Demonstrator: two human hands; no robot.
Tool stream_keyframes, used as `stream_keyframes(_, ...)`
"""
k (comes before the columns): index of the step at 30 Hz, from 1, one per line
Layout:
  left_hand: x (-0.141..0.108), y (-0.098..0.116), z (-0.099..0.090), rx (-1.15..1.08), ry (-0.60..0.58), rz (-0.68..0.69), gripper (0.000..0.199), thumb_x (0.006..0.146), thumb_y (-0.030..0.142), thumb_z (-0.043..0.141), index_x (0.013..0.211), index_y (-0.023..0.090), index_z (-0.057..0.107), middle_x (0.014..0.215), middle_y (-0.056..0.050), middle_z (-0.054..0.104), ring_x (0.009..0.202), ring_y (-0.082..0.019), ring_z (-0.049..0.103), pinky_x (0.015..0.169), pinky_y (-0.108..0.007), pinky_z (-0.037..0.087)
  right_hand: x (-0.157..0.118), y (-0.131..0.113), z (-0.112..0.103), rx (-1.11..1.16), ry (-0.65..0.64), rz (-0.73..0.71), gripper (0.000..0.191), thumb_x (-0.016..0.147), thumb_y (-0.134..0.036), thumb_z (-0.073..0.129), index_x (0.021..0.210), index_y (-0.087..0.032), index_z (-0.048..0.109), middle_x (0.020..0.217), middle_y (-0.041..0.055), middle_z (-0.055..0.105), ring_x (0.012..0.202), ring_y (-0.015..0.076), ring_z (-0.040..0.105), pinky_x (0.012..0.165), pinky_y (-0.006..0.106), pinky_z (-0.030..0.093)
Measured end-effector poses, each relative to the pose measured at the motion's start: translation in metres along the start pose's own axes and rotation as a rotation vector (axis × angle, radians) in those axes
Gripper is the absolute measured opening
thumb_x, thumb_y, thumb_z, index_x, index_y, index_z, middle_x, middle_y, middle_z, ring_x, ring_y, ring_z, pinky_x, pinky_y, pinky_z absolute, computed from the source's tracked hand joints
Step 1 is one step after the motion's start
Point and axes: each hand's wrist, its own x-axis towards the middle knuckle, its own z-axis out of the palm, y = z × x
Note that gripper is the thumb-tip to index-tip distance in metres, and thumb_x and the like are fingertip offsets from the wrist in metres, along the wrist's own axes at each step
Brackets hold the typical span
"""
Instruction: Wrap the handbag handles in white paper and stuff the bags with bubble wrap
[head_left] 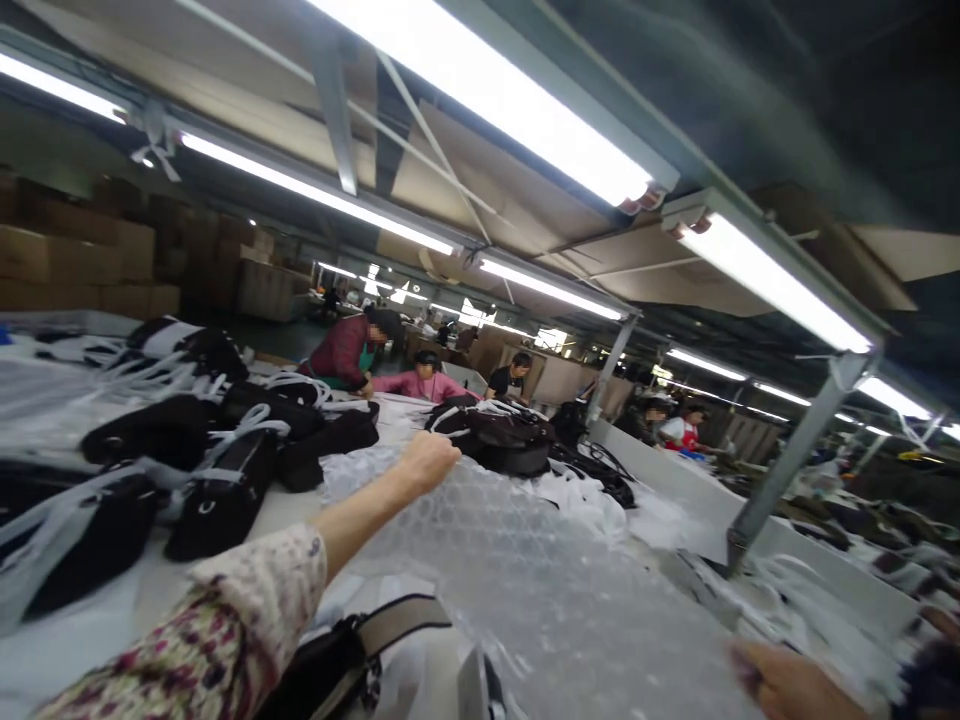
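Observation:
A sheet of clear bubble wrap [555,570] stretches slantwise over the work table in front of me. My left hand [431,462], at the end of a flowered sleeve, is closed in a fist on its far edge. At the lower right, my right hand [799,680] is blurred and partly cut off, its fingers pinched at the sheet's near right edge. Beneath the sheet lies a black bag [330,665] with a beige-and-black strap, partly covered by the wrap and my left arm.
Black bags with pale straps [225,490] crowd the left of the table [259,515]. More black bags [510,440] and crumpled white plastic [585,500] lie beyond the wrap. A slanted metal post [795,450] rises at right. Co-workers [345,350] are across the table.

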Motion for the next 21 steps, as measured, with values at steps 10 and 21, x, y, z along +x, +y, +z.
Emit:
stream_keyframes(10,-0.018,-0.053,0.006,0.11,-0.182,-0.16,0.019,0.083,0.013,0.054,0.083,0.018,0.072,0.09,-0.012,0.073,0.094,-0.031,0.069,0.078,-0.037,0.051,0.024,-0.09,0.002,0.098,-0.31,0.061,0.025,0.063,0.001,0.035,0.059,-0.023,0.044,0.071,0.0041,0.07,0.074,0.0193,0.065,0.068,0.027,0.041)
stream_keyframes(21,-0.017,0.052,0.048,-0.316,-0.344,0.306,0.031,0.08,0.022,0.061,0.11,0.022,0.068,0.104,-0.004,0.074,0.097,-0.022,0.066,0.082,-0.026,0.048,0.04,-0.142,0.0,0.254,-0.392,-0.019,0.023,0.064,-0.001,0.038,0.061,-0.021,0.049,0.071,0.0021,0.068,0.077,0.0183,0.064,0.069,0.026,0.04)
